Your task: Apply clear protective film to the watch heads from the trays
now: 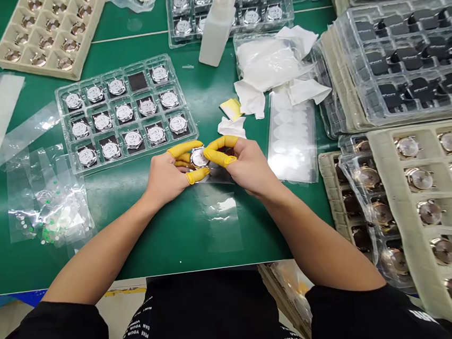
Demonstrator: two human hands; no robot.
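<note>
Both hands meet over the green mat, with yellow finger cots on the fingertips. My left hand (170,172) pinches a round silver watch case (198,158) between thumb and forefinger. My right hand (245,165) grips the same watch case from the right, thumb and forefinger closed against it. Just behind the hands lies a clear blister tray (64,129) with several white-dial watch cases in its pockets and one pocket bare. A flat clear film sheet (220,218) lies on the mat under my wrists.
A white plastic bottle (217,26) stands behind white wipes (275,58). A beige tray (386,175) of watch cases and stacked clear trays (399,57) fill the right side. Another beige tray (18,51) sits far left, and loose plastic bags (46,208) lie at left.
</note>
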